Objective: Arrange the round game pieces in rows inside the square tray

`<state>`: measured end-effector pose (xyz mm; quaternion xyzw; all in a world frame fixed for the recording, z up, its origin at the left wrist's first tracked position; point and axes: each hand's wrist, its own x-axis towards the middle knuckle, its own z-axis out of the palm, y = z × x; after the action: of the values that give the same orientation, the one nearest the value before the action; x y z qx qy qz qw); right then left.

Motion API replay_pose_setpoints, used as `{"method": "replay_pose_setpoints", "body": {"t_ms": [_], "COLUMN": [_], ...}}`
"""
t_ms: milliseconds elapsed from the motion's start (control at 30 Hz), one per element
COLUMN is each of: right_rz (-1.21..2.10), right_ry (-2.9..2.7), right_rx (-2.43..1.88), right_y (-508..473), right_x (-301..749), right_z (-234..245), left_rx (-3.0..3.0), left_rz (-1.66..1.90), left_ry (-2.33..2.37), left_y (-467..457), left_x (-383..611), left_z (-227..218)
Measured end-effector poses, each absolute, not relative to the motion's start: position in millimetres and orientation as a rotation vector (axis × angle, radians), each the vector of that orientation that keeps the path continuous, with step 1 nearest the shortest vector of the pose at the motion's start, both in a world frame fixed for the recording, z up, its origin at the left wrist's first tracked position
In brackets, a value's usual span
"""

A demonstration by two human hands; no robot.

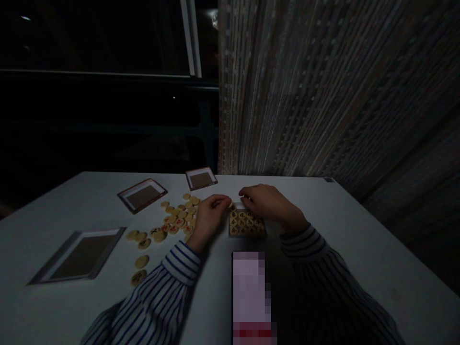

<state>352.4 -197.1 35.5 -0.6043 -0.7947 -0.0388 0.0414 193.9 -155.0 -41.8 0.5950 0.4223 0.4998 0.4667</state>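
Note:
Fingers pinched together, my left hand (209,215) is at the far left corner of a small clear box (247,235). Its fingertips are close to a round piece at that corner; whether they grip one is too dark to make out. Rows of Chinese chess pieces (242,223) with dark characters lie in the box. My right hand (269,203) is over the box's far right part, fingers curved and slightly apart, with nothing visible in them. Left of my left hand, a loose heap of Chinese chess pieces (182,214) is spread on the table, some with red characters.
On the white table (359,249) lie three shallow trays or lids: one at the near left (83,254), one farther back (143,195), one at the back (201,178). A phone (251,292) with a blurred screen lies in front of the box. A curtain (287,96) hangs behind.

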Motion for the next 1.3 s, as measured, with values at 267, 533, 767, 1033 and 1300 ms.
{"method": "replay_pose_setpoints", "body": {"t_ms": [267, 533, 767, 1033, 1300], "right_rz": [0.032, 0.18, 0.113, 0.023, 0.023], "right_ry": [-2.397, -2.386, -2.383, -2.328, -2.351], "right_rx": [-1.676, -1.578, -1.566, -1.698, -1.72], "right_y": [-195, -192, -192, -190, -183], "right_x": [356, 351, 350, 364, 373], "right_z": [20, 12, 11, 12, 6], "left_rx": [1.308, 1.275, 1.347, 1.88, 2.27], "left_rz": [1.155, 1.149, 1.126, 0.965, 0.617], "left_ry": [0.958, 0.948, 0.949, 1.121, 1.229], "left_y": [-162, -162, -158, -141, -145], "left_x": [202, 201, 202, 190, 185], "left_z": [-54, -52, -45, -46, -42]}}
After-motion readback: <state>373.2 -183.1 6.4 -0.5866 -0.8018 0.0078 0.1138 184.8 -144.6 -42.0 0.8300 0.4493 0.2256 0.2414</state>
